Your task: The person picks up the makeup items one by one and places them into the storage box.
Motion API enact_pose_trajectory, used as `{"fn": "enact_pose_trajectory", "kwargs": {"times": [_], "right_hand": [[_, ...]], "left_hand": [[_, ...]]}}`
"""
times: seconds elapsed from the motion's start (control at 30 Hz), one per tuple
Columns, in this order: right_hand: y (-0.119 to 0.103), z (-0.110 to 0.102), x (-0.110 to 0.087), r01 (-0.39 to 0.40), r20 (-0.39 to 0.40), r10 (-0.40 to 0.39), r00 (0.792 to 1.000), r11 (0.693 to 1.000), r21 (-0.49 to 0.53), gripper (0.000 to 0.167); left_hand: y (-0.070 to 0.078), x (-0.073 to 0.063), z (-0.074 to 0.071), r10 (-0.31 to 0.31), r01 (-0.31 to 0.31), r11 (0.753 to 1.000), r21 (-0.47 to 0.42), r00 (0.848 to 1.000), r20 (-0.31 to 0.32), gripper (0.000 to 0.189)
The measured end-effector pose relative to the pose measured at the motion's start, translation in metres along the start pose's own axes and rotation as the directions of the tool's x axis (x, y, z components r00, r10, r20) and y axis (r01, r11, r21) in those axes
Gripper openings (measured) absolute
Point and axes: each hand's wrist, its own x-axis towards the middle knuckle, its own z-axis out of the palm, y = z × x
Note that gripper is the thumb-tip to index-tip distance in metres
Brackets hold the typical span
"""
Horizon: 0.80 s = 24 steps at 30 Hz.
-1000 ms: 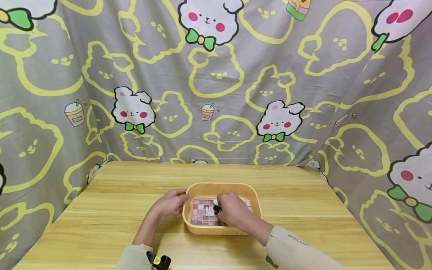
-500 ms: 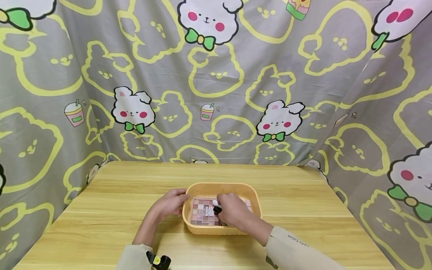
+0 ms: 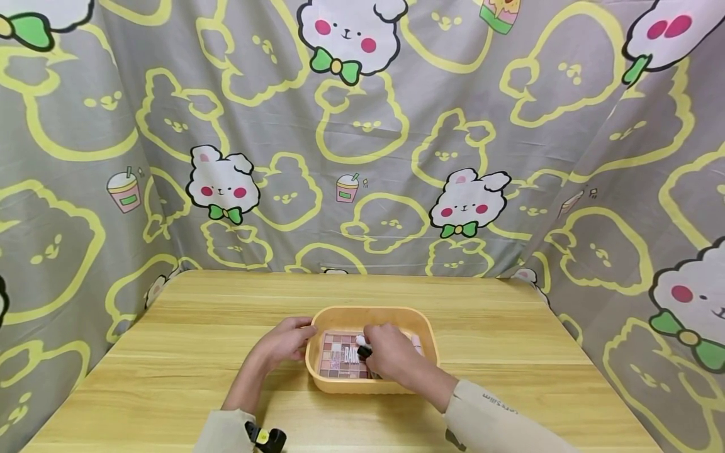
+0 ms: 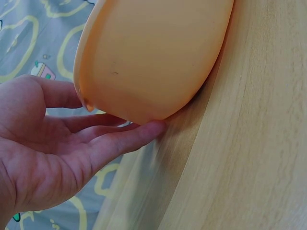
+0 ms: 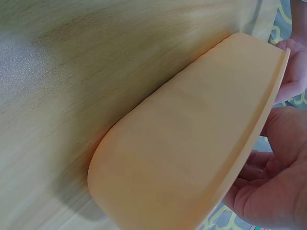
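Note:
A yellow-orange plastic basin (image 3: 368, 385) stands on the table. My left hand (image 3: 286, 341) holds its left end, thumb at the rim and fingers against the outer wall, as the left wrist view shows. Inside, at the left, lies an eyeshadow palette (image 3: 338, 357) with a grid of pink and brown squares and white lettering. My right hand (image 3: 393, 352) reaches into the basin and holds a small white item with a black end (image 3: 365, 351) over the palette's right edge. Its fingertips are hidden in the head view, and the basin wall (image 5: 177, 124) covers them in the right wrist view.
A pale pink, tube-like item (image 3: 416, 343) lies in the basin to the right of my right hand. The wooden table (image 3: 187, 352) extends around the basin. A grey patterned curtain (image 3: 391, 157) hangs behind and on both sides.
The white item with the black end has shifted very slightly in my right hand. Both hands and the basin keep their places.

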Motion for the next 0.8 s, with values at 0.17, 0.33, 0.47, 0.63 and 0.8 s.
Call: {"fn": "enact_pose_trajectory", "kwargs": {"times": [0.17,0.33,0.47,0.63,0.8], "right_hand": [[0.0004,-0.0001,0.0002,-0.002,-0.005,0.002,1.000,1.000,0.000,0.018],[0.0007,-0.0005,0.0002,-0.008,0.000,0.008,1.000,1.000,0.011,0.018],[0.0013,-0.0018,0.0000,-0.009,0.004,0.009,1.000,1.000,0.014,0.019],[0.0024,-0.0034,-0.0003,-0.006,-0.003,0.006,1.000,1.000,0.017,0.019],[0.0030,-0.0048,-0.0006,-0.012,-0.009,0.012,1.000,1.000,0.015,0.020]], "left_hand": [[-0.0002,0.0010,0.0006,0.005,-0.005,1.000,-0.001,1.000,-0.005,0.050],[-0.0011,0.0010,-0.0004,-0.001,0.001,1.000,-0.009,1.000,0.000,0.050],[-0.0014,0.0013,-0.0011,-0.002,0.002,1.000,-0.010,1.000,0.011,0.051],[-0.0015,0.0015,-0.0011,0.003,-0.003,1.000,-0.012,1.000,0.022,0.050],[-0.0013,0.0012,-0.0010,0.010,-0.010,1.000,-0.015,1.000,0.026,0.050]]}}
